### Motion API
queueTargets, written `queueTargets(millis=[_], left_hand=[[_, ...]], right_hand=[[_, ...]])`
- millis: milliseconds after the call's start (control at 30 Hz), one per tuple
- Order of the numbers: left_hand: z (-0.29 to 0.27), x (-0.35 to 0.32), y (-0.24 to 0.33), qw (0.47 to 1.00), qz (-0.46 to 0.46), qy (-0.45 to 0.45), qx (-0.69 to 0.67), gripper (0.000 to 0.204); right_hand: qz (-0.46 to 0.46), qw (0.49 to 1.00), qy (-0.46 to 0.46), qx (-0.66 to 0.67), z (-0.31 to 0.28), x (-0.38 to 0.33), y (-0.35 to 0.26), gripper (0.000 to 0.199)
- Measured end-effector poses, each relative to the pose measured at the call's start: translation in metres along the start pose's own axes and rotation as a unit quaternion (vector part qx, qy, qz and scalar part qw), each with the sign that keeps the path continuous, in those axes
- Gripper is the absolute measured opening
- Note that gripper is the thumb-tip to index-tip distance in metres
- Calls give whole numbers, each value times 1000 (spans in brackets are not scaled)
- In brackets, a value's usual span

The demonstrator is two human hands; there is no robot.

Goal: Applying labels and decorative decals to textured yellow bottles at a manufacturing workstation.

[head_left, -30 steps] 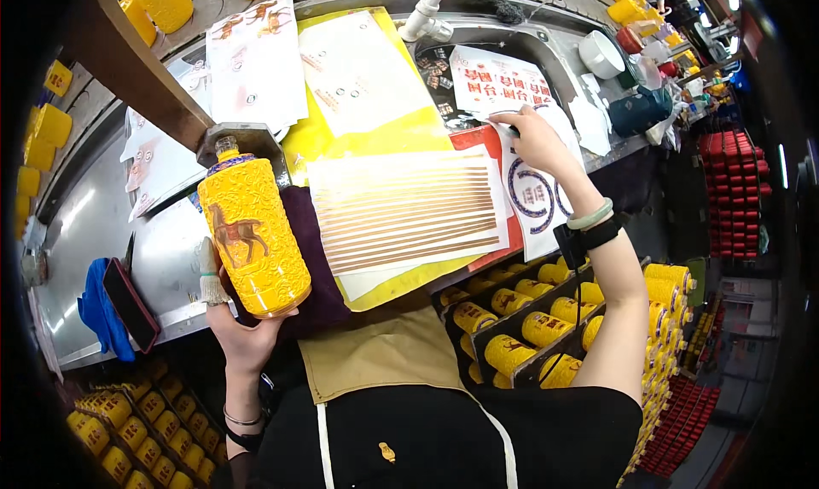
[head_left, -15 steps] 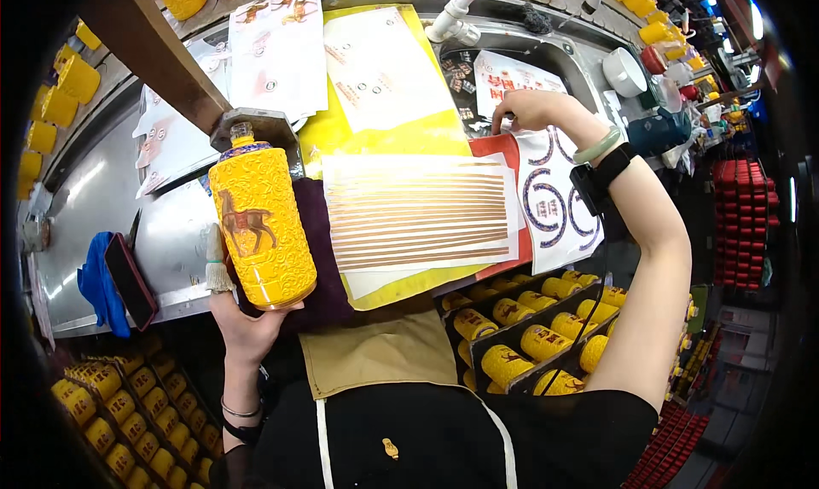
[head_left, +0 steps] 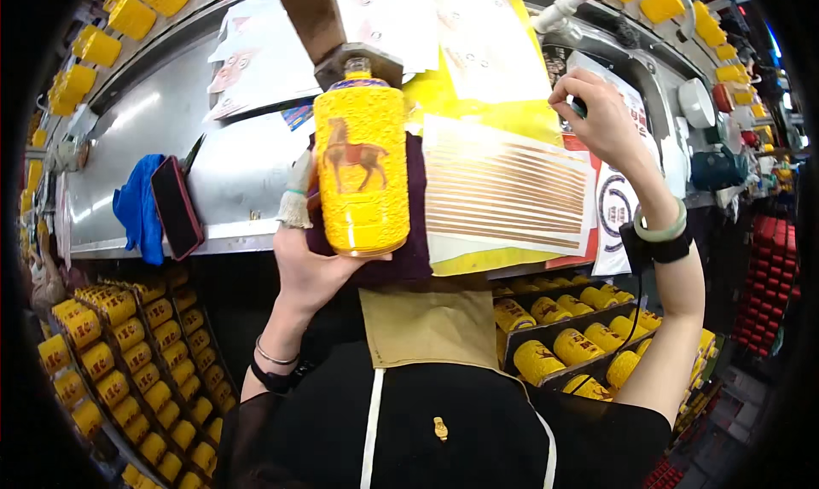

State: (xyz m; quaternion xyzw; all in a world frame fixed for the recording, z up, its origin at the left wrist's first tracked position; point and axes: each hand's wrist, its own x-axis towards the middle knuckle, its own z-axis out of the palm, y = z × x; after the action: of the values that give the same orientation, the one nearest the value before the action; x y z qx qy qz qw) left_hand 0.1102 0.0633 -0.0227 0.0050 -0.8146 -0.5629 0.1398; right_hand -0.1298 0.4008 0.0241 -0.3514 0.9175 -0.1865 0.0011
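Bright, even workshop light falls from above, throwing a soft glare across the steel panel (head_left: 230, 169). The centre is sharp. Fisheye bending curves straight edges, and the rim fades to black.

Left hand (head_left: 311, 263) raised, fingers curled in grip, wrist upright. Right hand (head_left: 601, 118) higher, fingers pinched, forearm extended upward.
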Motion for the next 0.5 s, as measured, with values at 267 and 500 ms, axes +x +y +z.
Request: queueTargets(millis=[267, 500], left_hand=[[0, -5, -1, 998, 7, 51, 22, 108], [-11, -3, 3, 995, -27, -30, -86, 116]], right_hand=[[-36, 957, 32, 285, 33, -28, -203, 17], [124, 888, 104, 430, 84, -32, -242, 29]])
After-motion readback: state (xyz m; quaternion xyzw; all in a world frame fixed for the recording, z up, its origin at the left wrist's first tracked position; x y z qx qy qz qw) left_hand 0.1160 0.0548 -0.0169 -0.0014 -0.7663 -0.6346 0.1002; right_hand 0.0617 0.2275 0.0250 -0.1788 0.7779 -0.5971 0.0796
